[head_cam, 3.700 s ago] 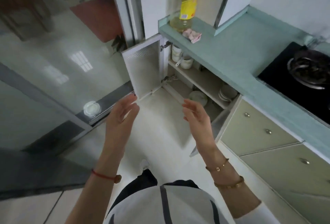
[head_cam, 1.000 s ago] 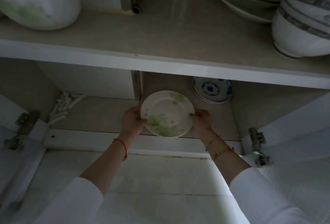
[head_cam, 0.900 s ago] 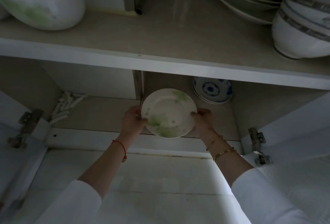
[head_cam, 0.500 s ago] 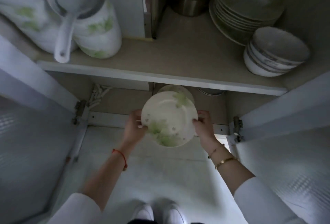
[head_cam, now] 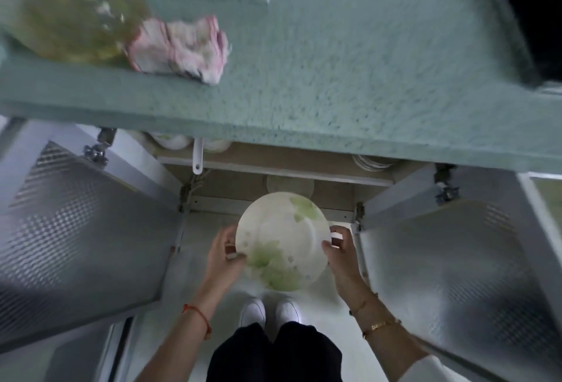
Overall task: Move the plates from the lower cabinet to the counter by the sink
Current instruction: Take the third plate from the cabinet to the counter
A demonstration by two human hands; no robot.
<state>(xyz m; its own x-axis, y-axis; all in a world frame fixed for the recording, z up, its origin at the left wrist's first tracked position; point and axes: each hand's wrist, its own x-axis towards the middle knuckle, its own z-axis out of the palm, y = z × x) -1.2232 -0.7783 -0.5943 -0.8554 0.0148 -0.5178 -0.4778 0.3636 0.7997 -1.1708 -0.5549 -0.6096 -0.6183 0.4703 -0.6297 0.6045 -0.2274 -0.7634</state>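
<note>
White plate with green leaf print, face up, in front of the open lower cabinet

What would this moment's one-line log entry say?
phase: carry | left hand: grips plate rim | right hand: grips plate rim | plate: outside open cabinet, not yet on counter
</note>
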